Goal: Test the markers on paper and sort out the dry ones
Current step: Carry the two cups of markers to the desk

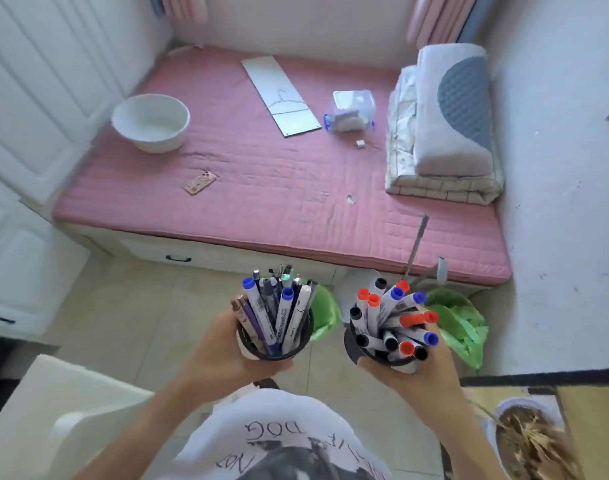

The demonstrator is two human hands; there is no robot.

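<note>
Both hands were curled round black cups held over the floor: the right hand (417, 372), at five o'clock, gripped the marker cup (375, 355); the left hand (223, 355), at seven o'clock, gripped the pen cup (279, 351).

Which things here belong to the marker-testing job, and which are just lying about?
Job: left pen cup in left hand; right marker cup in right hand; white sheet, possibly test paper.
Lying about: white bowl; phone; plastic box; folded blankets; green bag.

White T-shirt (282, 434), black lettering, bare forearms
</note>
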